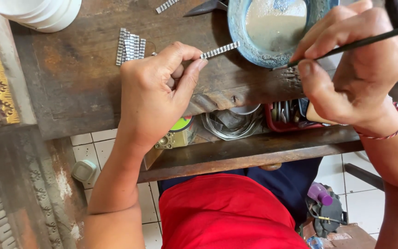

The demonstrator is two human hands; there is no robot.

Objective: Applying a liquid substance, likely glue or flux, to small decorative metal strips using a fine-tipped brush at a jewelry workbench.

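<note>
Silver strip (pixel 220 50), narrow and ribbed, sits pinched between the thumb and forefinger of my left hand (pixel 155 94), its free end pointing right toward the bowl. My other left fingers are curled into the palm, and the hand hovers over the front edge of the worn wooden workbench (pixel 79 87). My right hand (pixel 353 74) is closed around a thin dark brush (pixel 355 44), held like a pen, its tip down at the near rim of the blue bowl (pixel 242 39); whether the tip touches the rim I cannot tell. A red cord bracelet (pixel 395 122) circles my right wrist.

The bowl holds a pale grey, cloudy liquid and stands at the back of the bench, just beyond the strip's end. To the left of my left hand lies a small bundle of similar strips (pixel 130 46), side by side on the wood, and one more strip (pixel 166 5) lies near the top edge. A white container (pixel 42 14) stands at the far left corner. Below the benchtop an open drawer (pixel 236 152) shows a glass jar (pixel 231 122), a green-capped roll (pixel 180 127) and a red tray of tools (pixel 284 115). My red shirt (pixel 226 212) fills the bottom.
</note>
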